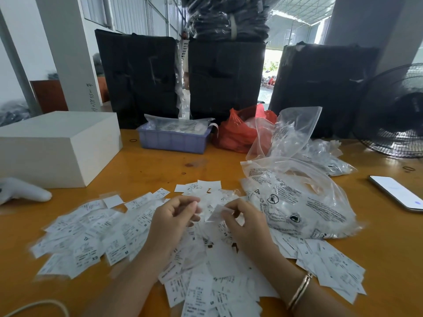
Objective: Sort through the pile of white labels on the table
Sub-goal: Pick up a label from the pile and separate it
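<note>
Orange table [142, 177] carries a spread pile of white labels [119, 234] beneath and around both hands; right hand [246, 223] pinches one blurred label [217, 212] at its fingertips, left hand [174, 217] curls beside it, its grip unclear

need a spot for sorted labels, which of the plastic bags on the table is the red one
The red bag sits at the back beside the purple tray. The other bags, like the large printed bag on the right, are clear.
</note>
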Demonstrator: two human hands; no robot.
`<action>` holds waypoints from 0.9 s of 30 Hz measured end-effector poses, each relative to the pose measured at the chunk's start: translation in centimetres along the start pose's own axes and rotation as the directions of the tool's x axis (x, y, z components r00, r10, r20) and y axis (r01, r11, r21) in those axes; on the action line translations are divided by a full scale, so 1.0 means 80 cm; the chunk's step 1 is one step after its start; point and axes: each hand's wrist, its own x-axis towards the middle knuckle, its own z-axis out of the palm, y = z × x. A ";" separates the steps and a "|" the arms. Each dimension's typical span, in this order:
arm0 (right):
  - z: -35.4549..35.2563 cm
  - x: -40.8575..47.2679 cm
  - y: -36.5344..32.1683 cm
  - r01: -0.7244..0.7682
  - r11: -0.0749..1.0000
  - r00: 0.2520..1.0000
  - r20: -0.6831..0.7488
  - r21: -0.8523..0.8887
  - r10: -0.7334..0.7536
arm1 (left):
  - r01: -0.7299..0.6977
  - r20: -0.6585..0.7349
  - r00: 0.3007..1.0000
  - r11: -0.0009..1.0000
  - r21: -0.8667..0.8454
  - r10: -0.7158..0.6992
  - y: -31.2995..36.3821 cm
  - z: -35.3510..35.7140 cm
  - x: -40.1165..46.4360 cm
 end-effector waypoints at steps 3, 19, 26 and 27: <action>0.001 -0.001 -0.002 -0.027 0.993 1.000 -0.001 0.112 0.027 | 0.028 -0.003 1.000 0.999 -0.038 -0.028 0.000 -0.001 0.001; -0.007 -0.001 -0.004 -0.007 0.939 0.994 -0.101 0.345 0.045 | 0.022 0.008 1.000 1.000 0.006 -0.022 0.007 0.005 -0.004; 0.006 -0.008 -0.023 0.004 0.981 0.996 0.092 0.196 -0.022 | -0.019 0.000 1.000 0.998 0.064 0.019 0.002 0.003 -0.002; 0.006 -0.007 -0.024 0.017 0.980 0.998 0.057 0.200 -0.029 | -0.038 0.038 0.999 0.996 0.084 0.035 0.001 0.004 -0.003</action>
